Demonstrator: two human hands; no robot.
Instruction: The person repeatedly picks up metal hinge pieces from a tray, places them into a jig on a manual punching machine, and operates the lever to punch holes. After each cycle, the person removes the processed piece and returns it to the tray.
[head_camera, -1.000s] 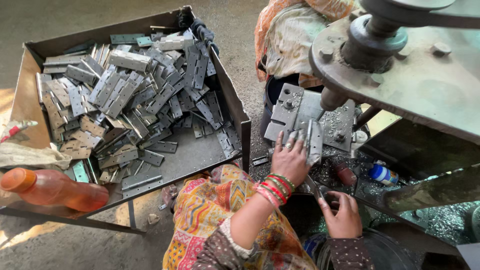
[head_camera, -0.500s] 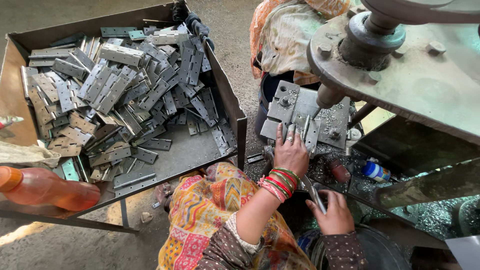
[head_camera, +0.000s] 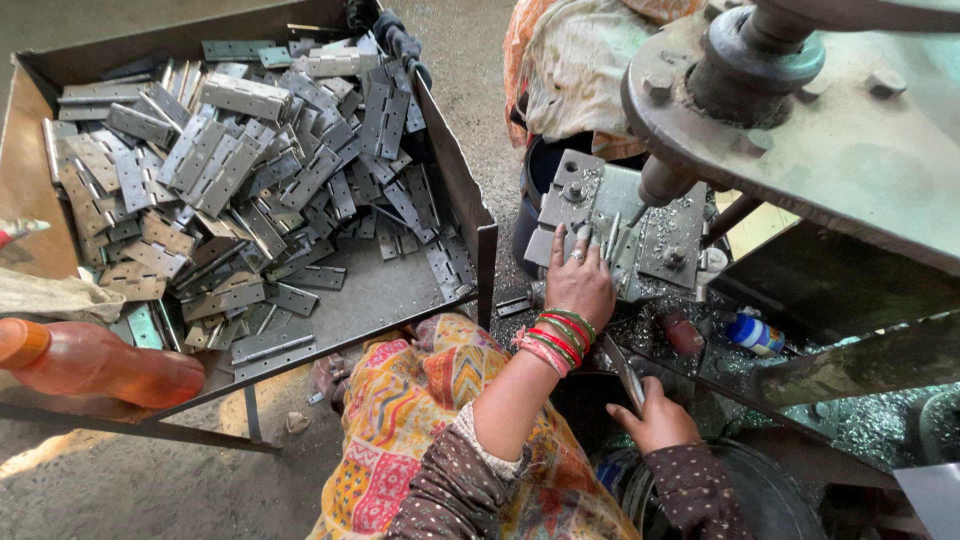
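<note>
One narrow metal hinge (head_camera: 612, 238) lies on the grey press plate (head_camera: 668, 235), long axis running away from the person, tip toward the ram (head_camera: 662, 183). Left hand (head_camera: 578, 282) lies flat beside it, fingers (head_camera: 556, 247) spread, fingertips touching its near end. Right hand (head_camera: 655, 420) sits lower, fingers curled tight around a thin metal lever (head_camera: 624, 368). Dozens of grey hinges (head_camera: 240, 170) heap the open metal tray (head_camera: 455, 175) at left, an orange bottle (head_camera: 95, 362) at its near edge.

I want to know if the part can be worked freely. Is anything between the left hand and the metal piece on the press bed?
Nothing visible. The left hand lies flat on the metal piece on the press bed, fingers touching it. The ram hangs just right of the fingers, not between them and the piece.
</note>
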